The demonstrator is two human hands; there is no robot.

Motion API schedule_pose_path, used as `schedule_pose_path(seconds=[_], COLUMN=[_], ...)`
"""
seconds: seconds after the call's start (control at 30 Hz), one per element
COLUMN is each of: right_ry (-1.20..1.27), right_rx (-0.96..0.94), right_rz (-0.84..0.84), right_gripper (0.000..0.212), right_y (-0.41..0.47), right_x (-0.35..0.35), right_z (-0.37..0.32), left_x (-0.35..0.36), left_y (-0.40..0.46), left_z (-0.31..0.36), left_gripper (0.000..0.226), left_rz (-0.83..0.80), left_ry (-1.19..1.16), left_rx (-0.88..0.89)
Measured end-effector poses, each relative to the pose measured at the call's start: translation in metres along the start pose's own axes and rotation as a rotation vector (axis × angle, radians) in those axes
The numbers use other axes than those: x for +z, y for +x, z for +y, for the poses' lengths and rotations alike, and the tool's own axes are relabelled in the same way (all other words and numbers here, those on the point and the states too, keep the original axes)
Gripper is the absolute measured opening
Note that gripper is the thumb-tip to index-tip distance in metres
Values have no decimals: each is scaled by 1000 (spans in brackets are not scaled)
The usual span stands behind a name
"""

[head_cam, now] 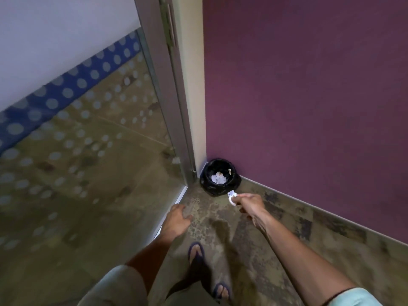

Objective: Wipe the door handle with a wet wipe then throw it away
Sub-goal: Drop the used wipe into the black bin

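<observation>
A small bin lined with a black bag point(234, 181) stands on the floor in the corner, with white crumpled paper inside. My right hand point(250, 204) is stretched toward it and pinches a crumpled white wet wipe point(231, 197), held just in front of the bin's near rim. My left hand point(177, 219) hangs lower left with fingers loosely apart and nothing in it. No door handle is in view.
A glass door point(88, 140) with a blue dotted band fills the left side, its metal frame point(170, 96) meeting the corner. A purple wall point(309, 96) runs along the right. My feet in dark flip-flops point(196, 252) stand on the mottled floor.
</observation>
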State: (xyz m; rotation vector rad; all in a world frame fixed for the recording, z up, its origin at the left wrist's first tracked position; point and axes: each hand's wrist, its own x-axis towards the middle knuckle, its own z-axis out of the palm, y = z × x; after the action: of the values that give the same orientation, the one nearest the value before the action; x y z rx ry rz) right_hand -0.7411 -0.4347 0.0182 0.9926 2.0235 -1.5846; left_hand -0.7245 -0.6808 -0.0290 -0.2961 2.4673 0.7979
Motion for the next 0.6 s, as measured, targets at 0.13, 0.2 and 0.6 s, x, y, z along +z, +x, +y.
schedule_pose_path(seconds=[0.13, 0.2, 0.6], right_ry=[-11, -12, -157], right_rx=[33, 50, 108], right_rz=[40, 50, 182], right_gripper=[11, 9, 17], right_y=[30, 47, 159], right_x=[-3, 1, 47], right_z=[-13, -22, -87], left_x=[1, -4, -18], left_y=[31, 46, 191], left_z=[23, 32, 76], left_gripper=[57, 74, 93], left_rz=[-62, -157, -155], left_ry=[-45, -68, 355], left_rx=[-7, 37, 256])
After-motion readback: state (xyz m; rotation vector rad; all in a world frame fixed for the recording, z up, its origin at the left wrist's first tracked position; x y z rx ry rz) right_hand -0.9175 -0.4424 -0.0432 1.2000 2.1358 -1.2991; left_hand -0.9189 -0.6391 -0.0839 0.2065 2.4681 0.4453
